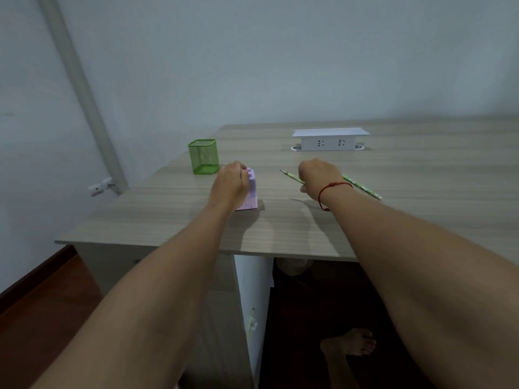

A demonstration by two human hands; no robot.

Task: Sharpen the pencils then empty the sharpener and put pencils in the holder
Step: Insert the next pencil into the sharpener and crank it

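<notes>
A pink block-shaped sharpener [252, 192] stands on the wooden table [421, 192], and my left hand [230, 183] grips its top and left side. My right hand [318, 174] holds a green patterned pencil [292, 176] above the table, its sharp tip pointing left toward the sharpener, a hand's width away. The pencil's back end, or a second green pencil [362, 186], shows to the right of my wrist; I cannot tell which. An empty green mesh holder [203, 156] stands behind and to the left of the sharpener.
A white pop-up socket box [330, 140] rises from the table at the back centre. The table's left edge runs close to the holder. A white cabinet [252, 290] and my bare foot [351, 342] are under the table.
</notes>
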